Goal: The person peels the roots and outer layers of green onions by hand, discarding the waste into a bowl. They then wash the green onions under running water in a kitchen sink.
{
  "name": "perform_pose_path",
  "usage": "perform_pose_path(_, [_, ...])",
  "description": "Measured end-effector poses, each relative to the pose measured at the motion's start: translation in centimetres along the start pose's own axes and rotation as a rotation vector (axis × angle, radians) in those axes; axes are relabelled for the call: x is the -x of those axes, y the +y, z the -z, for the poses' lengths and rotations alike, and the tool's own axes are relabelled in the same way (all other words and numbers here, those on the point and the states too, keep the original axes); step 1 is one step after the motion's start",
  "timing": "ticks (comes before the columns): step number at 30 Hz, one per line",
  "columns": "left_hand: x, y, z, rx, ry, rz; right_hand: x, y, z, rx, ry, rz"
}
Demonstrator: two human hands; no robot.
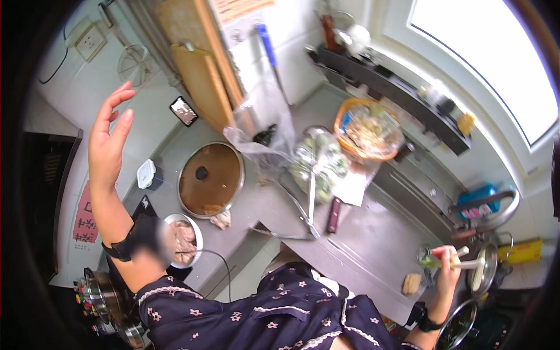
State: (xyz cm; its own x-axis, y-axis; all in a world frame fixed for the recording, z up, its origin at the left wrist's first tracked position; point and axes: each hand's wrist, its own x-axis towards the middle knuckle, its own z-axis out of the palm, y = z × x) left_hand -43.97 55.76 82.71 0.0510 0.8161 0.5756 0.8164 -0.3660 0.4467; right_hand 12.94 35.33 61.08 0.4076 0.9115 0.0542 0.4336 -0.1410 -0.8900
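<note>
My left hand (107, 131) is raised at the left, fingers apart and holding nothing, near a round wire strainer (134, 65) hung on the wall. Over at the far right, my right hand (448, 264) grips pale green-white stalks (468, 264), which look like scallions. A small glass (424, 253) is close beside that hand, and a tan sponge-like block (411, 284) lies below it on the metal counter. Before me on the counter are a large pan with a glass lid (211, 180), a white bowl of raw-looking meat (183, 240) and a bag of green vegetables (319, 166).
An orange basket (345, 146) of bagged food stands behind the vegetables. A knife with a dark red handle (334, 215) lies near the middle. The faucet (503, 214) and a colander (485, 269) are at the right, steel pots (103, 295) at the lower left.
</note>
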Motion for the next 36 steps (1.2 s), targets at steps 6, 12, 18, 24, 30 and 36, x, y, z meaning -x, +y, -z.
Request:
perform_pose_path(6, [6.2,12.8,-13.0,0.530,-0.365,-0.045,0.5,4.1,3.7,0.310,-0.172,-0.016])
perform_pose_path(12, [18.9,25.2,-32.7,0.865,-1.245,-0.074,-0.8,3.4,0.6,0.231,-0.334,0.106])
perform_pose_path(18, [26.8,30.9,-43.1,1.480,-1.089,0.542,-1.1,8.0,-1.1,0.315,-0.136,0.207])
perform_pose_path(24, [28.1,31.5,-45.8,1.603,-0.892,0.873,-0.8,11.7,0.2,0.256,-0.363,0.024])
perform_pose_path(30, [27.4,30.9,-47.6,1.701,-0.870,0.951,-8.1,19.5,10.8,0.891,-0.050,-0.263])
perform_pose_path(36, [27.2,33.3,-49.1,1.720,-0.890,1.042,-16.1,26.1,18.8,0.921,0.059,-0.621])
